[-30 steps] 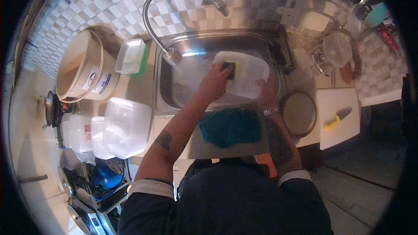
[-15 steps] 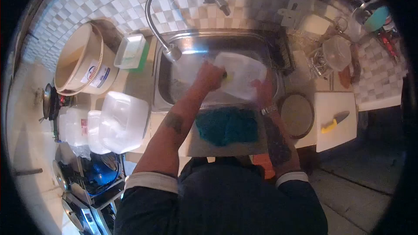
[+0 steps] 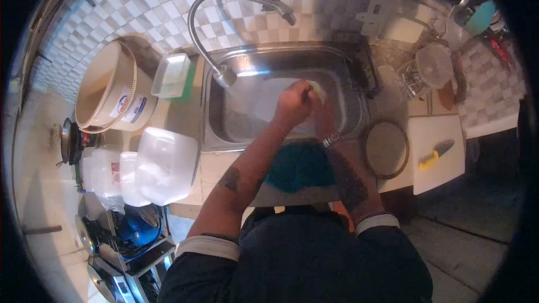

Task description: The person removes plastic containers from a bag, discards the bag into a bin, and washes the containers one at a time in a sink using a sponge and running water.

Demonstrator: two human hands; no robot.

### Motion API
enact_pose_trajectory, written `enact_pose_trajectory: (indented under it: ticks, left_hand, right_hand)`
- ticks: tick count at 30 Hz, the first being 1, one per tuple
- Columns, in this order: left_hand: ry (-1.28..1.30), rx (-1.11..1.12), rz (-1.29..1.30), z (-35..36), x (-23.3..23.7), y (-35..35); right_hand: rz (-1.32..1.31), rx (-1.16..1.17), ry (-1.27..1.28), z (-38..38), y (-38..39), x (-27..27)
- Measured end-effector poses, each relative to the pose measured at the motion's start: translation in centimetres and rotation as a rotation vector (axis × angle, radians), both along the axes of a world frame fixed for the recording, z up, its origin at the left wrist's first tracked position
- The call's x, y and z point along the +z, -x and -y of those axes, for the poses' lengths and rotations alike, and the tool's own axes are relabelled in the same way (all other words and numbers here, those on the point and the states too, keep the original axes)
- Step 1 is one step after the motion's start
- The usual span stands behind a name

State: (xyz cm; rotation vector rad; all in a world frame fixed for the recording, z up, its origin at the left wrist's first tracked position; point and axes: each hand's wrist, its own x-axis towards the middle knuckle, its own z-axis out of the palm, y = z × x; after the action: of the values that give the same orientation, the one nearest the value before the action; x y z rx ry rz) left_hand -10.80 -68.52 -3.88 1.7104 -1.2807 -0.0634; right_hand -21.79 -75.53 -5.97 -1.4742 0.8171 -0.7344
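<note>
A translucent white container (image 3: 270, 96) is in the metal sink (image 3: 224, 141), partly covered by my hands. My left hand (image 3: 295, 102) is closed at the container's right part, around a small yellow-green thing (image 3: 315, 87) that looks like a sponge. Close beside it, my right hand (image 3: 321, 113), below a wrist with a metal watch, grips the container's right side; its fingers are partly hidden and blurred. In front of the sink lies a teal cloth (image 3: 300, 167), between my forearms.
A flexible faucet (image 3: 225, 77) arches over the sink. At left are a beige bucket (image 3: 106, 87), a clear tub (image 3: 170, 74) and white containers (image 3: 165, 163). At right are a round lid (image 3: 386, 150) and a yellow-handled knife (image 3: 429, 161) on a white board (image 3: 443, 177).
My left hand has moved right with the yellow-green thing, and my right hand has shifted left, so they are now close together. The container has moved left and turned. The view has shifted slightly.
</note>
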Motion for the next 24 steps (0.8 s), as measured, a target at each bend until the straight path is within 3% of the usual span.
enact_pose_trajectory:
  ticks: [2,5,8,11,14,17,20,23,24]
  left_hand:
    - [0.006,-0.057,-0.025,0.0,0.9,0.8]
    - [-0.465,-0.317,0.145,-2.2,0.2,-0.9]
    - [-0.396,-0.029,0.323,-1.6,-0.3,-1.0]
    - [-0.115,0.041,0.348,0.1,-0.8,-0.8]
    - [0.185,0.231,0.24,2.3,-1.6,-0.3]
    - [-0.314,-0.076,-0.917,1.7,0.2,-0.9]
    - [-0.477,-0.282,-0.647,-0.3,1.2,-2.0]
    - [-0.493,-0.449,0.046,-2.6,2.6,-3.5]
    - [-0.577,-0.341,0.275,-3.5,2.6,-4.2]
  right_hand:
    - [-0.02,-0.047,0.014,0.1,-0.2,1.0]
    - [-0.055,0.023,0.31,2.0,0.3,0.9]
    - [-0.047,-0.018,0.153,0.5,-0.5,1.8]
    - [-0.025,-0.017,-0.063,0.4,-0.8,3.6]
    - [0.161,-0.006,-0.158,1.4,-1.6,-1.5]
    - [0.299,-0.04,-0.21,0.8,-1.7,-2.6]
    - [0.295,-0.038,-0.243,0.9,-1.4,-1.8]
    - [0.162,-0.013,-0.032,1.5,-0.8,-1.1]
    - [0.111,-0.032,0.033,1.8,-0.6,-0.6]
